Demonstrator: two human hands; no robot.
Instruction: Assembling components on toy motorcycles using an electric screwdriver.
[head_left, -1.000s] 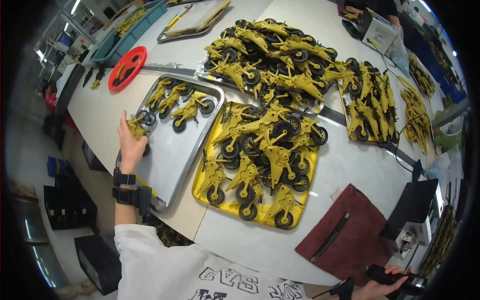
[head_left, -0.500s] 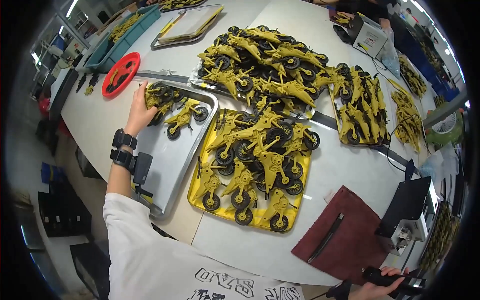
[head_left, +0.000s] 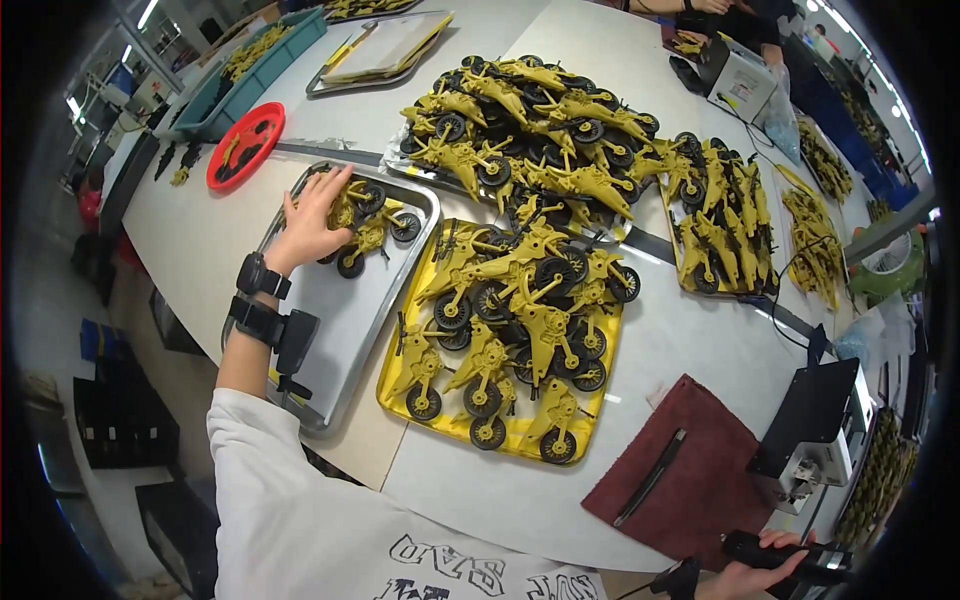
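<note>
Since a second ago, the left hand [head_left: 312, 222] has travelled from the near-left edge of the grey metal tray [head_left: 345, 325] up to its far end, where it now lies with fingers spread flat over the small cluster of yellow toy motorcycles [head_left: 372, 222] resting there, pressing on them rather than pinching any one. The cluster sits in the tray's far corner, leaving the nearer part of the tray bare, apparently so that finished pieces fill it from the back. Just beyond lies a red round dish [head_left: 245, 146]. Touching the grey tray's right side, a yellow tray [head_left: 400, 385] carries a dense load of the same motorcycles, wheels overlapping, within easy reach of either arm. Farther back a larger heap of motorcycles [head_left: 530, 125] spreads over the white table [head_left: 700, 345]. Near the right edge a maroon cloth [head_left: 690, 475] lies with a dark pen on it, and at the bottom the right hand [head_left: 762, 570] is closed around a black handheld tool [head_left: 785, 552], held low, away from the trays.
</note>
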